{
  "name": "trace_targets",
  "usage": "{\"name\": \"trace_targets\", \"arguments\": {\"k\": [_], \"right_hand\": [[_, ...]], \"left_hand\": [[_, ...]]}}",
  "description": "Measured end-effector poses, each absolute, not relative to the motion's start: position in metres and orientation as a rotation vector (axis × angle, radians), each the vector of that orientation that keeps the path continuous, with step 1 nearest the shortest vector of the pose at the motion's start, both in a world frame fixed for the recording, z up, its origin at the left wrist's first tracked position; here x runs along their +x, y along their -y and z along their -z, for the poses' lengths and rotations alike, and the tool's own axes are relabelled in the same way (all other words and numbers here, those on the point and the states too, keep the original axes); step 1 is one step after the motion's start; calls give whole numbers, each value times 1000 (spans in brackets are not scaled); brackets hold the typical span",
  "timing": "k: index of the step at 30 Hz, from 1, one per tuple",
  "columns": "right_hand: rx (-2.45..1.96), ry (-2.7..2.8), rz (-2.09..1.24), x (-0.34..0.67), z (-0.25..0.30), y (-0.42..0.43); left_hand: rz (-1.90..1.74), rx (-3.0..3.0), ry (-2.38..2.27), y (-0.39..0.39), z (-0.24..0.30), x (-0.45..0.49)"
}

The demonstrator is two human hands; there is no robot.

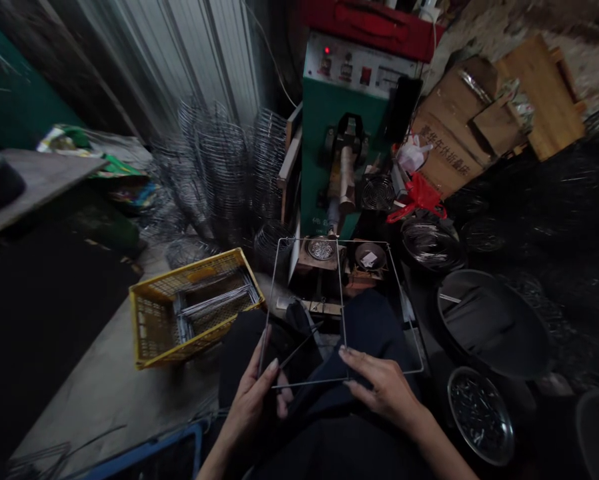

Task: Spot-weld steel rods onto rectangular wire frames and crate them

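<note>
A thin wire frame [340,287], rectangular with a middle bar, lies across my lap and reaches toward the green welding machine [347,127]. My left hand [257,397] pinches the frame's near left corner between thumb and fingers. My right hand [382,387] rests on the near edge at the foot of the middle bar, fingers closed on the wire. The frame's far edge sits just below the machine's electrode head [347,180].
A yellow plastic crate [192,303] with wire pieces stands at my left. Stacks of wire racks [224,173] lean behind it. Dark round bowls [489,327] and a metal dish of small parts [479,413] sit at right, cardboard boxes [459,127] beyond.
</note>
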State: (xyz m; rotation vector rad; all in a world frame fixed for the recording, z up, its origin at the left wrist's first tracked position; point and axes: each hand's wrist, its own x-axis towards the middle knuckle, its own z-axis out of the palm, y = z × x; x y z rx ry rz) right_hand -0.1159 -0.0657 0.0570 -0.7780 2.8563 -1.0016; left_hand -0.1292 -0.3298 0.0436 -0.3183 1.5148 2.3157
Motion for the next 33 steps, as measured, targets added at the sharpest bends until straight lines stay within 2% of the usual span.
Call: {"name": "trace_targets", "arguments": {"k": [28, 33], "right_hand": [[-679, -2833, 985, -131, -56, 58], [-618, -2939, 970, -159, -52, 55]], "left_hand": [[-2306, -303, -1446, 322, -47, -143], [-2400, -156, -1452, 316, -37, -174]]}}
